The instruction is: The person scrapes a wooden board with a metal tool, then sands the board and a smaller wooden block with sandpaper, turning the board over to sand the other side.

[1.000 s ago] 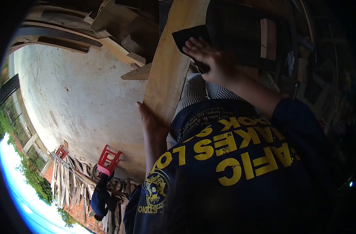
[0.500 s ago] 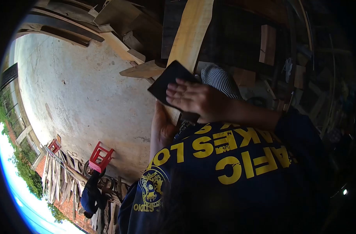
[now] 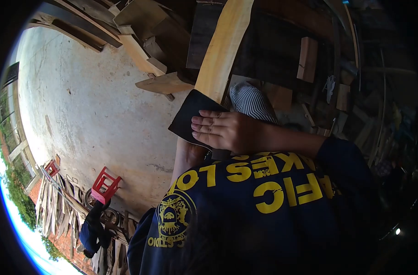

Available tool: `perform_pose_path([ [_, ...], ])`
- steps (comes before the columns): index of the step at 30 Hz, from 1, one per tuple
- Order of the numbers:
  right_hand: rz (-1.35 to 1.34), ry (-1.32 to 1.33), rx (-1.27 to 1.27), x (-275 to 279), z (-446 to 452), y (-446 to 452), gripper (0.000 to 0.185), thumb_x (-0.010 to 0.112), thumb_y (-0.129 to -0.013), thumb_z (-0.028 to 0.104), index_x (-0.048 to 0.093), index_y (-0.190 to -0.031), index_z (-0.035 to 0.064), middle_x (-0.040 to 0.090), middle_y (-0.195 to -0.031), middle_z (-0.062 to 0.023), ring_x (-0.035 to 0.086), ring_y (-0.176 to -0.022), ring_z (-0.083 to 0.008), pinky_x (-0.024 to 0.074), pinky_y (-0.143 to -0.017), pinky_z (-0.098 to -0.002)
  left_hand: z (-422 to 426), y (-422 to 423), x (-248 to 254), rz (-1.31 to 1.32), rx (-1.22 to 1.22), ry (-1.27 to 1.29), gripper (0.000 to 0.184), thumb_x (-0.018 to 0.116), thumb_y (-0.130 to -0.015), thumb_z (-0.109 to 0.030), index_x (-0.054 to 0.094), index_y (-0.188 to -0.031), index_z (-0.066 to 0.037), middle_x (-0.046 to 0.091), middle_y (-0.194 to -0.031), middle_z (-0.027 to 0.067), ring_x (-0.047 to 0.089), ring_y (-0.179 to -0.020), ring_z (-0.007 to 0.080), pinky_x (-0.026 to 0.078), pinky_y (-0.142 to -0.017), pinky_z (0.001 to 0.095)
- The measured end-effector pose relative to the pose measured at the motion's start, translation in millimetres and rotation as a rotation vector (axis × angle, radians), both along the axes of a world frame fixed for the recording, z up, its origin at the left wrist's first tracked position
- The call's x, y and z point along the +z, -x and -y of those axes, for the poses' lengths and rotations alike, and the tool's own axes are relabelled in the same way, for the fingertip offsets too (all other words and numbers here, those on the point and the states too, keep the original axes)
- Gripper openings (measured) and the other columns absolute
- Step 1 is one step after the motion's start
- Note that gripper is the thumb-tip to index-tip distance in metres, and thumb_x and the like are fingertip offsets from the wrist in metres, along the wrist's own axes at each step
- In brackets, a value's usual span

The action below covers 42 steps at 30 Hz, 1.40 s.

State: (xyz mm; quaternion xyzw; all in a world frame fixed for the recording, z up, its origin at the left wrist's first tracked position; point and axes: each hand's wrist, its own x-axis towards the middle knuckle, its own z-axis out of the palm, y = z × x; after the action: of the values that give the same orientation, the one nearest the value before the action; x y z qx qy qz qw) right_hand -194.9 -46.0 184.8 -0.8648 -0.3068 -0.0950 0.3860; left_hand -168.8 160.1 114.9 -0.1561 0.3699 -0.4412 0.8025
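Note:
A long pale wooden board (image 3: 222, 50) runs from the top of the view down to my body. My right hand (image 3: 225, 130) lies flat with its fingers together on a dark sheet (image 3: 187, 117), pressing it over the board's near end. My left hand (image 3: 190, 153) is under the sheet at that same end. The sheet covers its fingers, so its grip cannot be made out; only the wrist and part of the hand show.
Wood pieces (image 3: 140, 50) are stacked at the upper left, and a wooden block (image 3: 307, 59) lies at the upper right. A red stool (image 3: 105, 185) stands on the concrete floor (image 3: 94, 101). Another person (image 3: 93, 231) is at the lower left, near scrap wood (image 3: 58, 201).
My right hand and the dark sheet have moved down the board to its near end. The sheet now hides my left hand's fingers, which showed earlier.

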Motion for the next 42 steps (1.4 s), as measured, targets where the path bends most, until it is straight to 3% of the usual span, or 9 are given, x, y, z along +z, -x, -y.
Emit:
perform_pose_path([
  [6, -0.085, 0.153, -0.501, -48, 124, -54, 0.058, 0.067, -0.068, -0.003, 0.056, -0.124, 0.0108, 0.054, -0.128, -0.0077, 0.048, -0.123, -0.0251, 0.0384, -0.107, -0.0376, 69, -9, 79, 0.086, -0.364, -1.047, 0.039, 0.047, -0.096, -0.035, 0.049, -0.119, -0.003, 0.060, -0.107, 0.0184, 0.064, -0.093, 0.0256, 0.057, -0.080, 0.0382],
  [10, -0.074, 0.089, -0.319, -9, 60, -32, 0.043, 0.066, -0.076, 0.003, 0.060, -0.118, 0.0065, 0.057, -0.125, -0.0123, 0.054, -0.117, -0.0234, 0.0428, -0.103, -0.0377, 56, -8, 63, 0.080, -0.318, -0.916, 0.038, 0.047, -0.096, -0.035, 0.051, -0.116, -0.003, 0.061, -0.106, 0.0162, 0.065, -0.092, 0.0245, 0.057, -0.080, 0.0361],
  [13, -0.075, 0.010, -0.031, 5, 15, 2, 0.038, 0.057, -0.081, -0.004, 0.059, -0.118, 0.0057, 0.061, -0.120, -0.0115, 0.057, -0.113, -0.0234, 0.0429, -0.103, -0.0402, 19, 11, 11, 0.010, -0.053, -0.062, 0.046, 0.035, -0.099, -0.042, 0.046, -0.124, -0.004, 0.056, -0.117, 0.0169, 0.060, -0.104, 0.0291, 0.053, -0.085, 0.0433],
  [16, 0.006, 0.053, -0.036, -7, 44, -13, 0.043, 0.058, -0.079, -0.003, 0.057, -0.121, 0.0071, 0.060, -0.121, -0.0099, 0.058, -0.113, -0.0241, 0.0468, -0.099, -0.0391, 62, -3, 56, 0.093, -0.380, -0.870, 0.047, 0.033, -0.100, -0.041, 0.044, -0.126, -0.004, 0.056, -0.117, 0.0163, 0.059, -0.105, 0.0289, 0.052, -0.088, 0.0443],
  [21, 0.007, 0.158, -0.545, -51, 136, -72, 0.048, 0.066, -0.072, 0.004, 0.059, -0.120, 0.0094, 0.058, -0.123, -0.0100, 0.056, -0.113, -0.0259, 0.0452, -0.100, -0.0370, 72, -2, 76, 0.158, -0.403, -1.013, 0.044, 0.039, -0.099, -0.038, 0.047, -0.122, -0.002, 0.059, -0.112, 0.0170, 0.062, -0.098, 0.0255, 0.056, -0.083, 0.0373],
  [27, -0.046, -0.012, 0.011, 4, 17, -5, 0.037, 0.057, -0.080, -0.001, 0.061, -0.116, 0.0059, 0.060, -0.120, -0.0123, 0.059, -0.111, -0.0233, 0.0444, -0.101, -0.0401, 31, 9, 10, 0.001, -0.088, -0.124, 0.044, 0.038, -0.099, -0.036, 0.045, -0.122, 0.001, 0.058, -0.113, 0.0180, 0.062, -0.100, 0.0276, 0.056, -0.083, 0.0384],
  [36, 0.018, 0.100, -0.391, -19, 83, -57, 0.032, 0.060, -0.081, 0.001, 0.063, -0.112, 0.0064, 0.064, -0.113, -0.0127, 0.061, -0.106, -0.0271, 0.0486, -0.095, -0.0390, 67, -2, 51, -0.143, -0.316, -0.835, 0.039, 0.044, -0.097, -0.036, 0.052, -0.113, -0.002, 0.063, -0.103, 0.0192, 0.067, -0.085, 0.0280, 0.058, -0.073, 0.0378],
  [40, -0.094, 0.054, -0.007, 13, 22, -14, 0.043, 0.059, -0.074, -0.005, 0.062, -0.115, 0.0072, 0.063, -0.114, -0.0143, 0.062, -0.106, -0.0269, 0.0487, -0.095, -0.0384, 46, 10, 11, 0.019, 0.091, 0.305, 0.042, 0.037, -0.099, -0.037, 0.050, -0.117, -0.001, 0.060, -0.110, 0.0156, 0.063, -0.098, 0.0244, 0.055, -0.083, 0.0411],
  [42, -0.045, 0.114, 0.025, 10, 35, -23, 0.051, 0.058, -0.069, -0.008, 0.060, -0.118, 0.0064, 0.064, -0.114, -0.0137, 0.062, -0.105, -0.0282, 0.0488, -0.096, -0.0379, 56, 3, 22, -0.117, -0.229, -0.491, 0.042, 0.036, -0.100, -0.035, 0.049, -0.118, 0.000, 0.060, -0.110, 0.0168, 0.063, -0.100, 0.0261, 0.055, -0.082, 0.0426],
])
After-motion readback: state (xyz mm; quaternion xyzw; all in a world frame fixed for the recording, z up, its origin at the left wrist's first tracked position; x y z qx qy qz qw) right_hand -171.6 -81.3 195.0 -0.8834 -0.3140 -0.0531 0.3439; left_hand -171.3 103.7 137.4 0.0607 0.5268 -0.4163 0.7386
